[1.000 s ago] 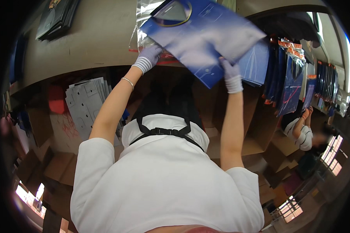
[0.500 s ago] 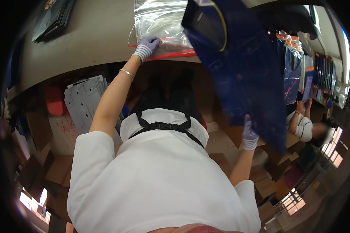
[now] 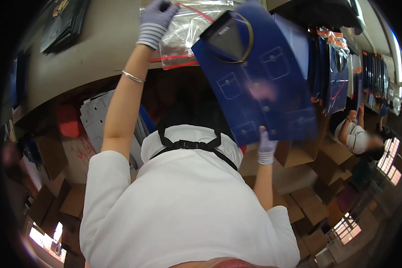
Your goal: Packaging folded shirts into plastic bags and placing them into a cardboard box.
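My left hand, in a pale purple glove with a striped cuff, pinches the red-striped edge of a clear plastic bag at the table's near edge. That edge is lifted away from the other bags beneath. A dark blue shirt, folded flat with collar, pockets and white stitching, is held up to the right by my gloved right hand. My thumb shows on the shirt's lower front; the other fingers are behind it. The shirt's black-and-yellow-trimmed collar end overlaps the bags in view. Whether it touches them I cannot tell.
Dark packed garments lie on the table at far left. Bagged blue shirts line the right side, where a person works. Below are printed cardboard sheets, a red object and open cartons.
My left hand has moved farther away and slightly left, pulling up the bag's red-striped edge. My right hand and the shirt have swung left, bringing the collar end over the bags.
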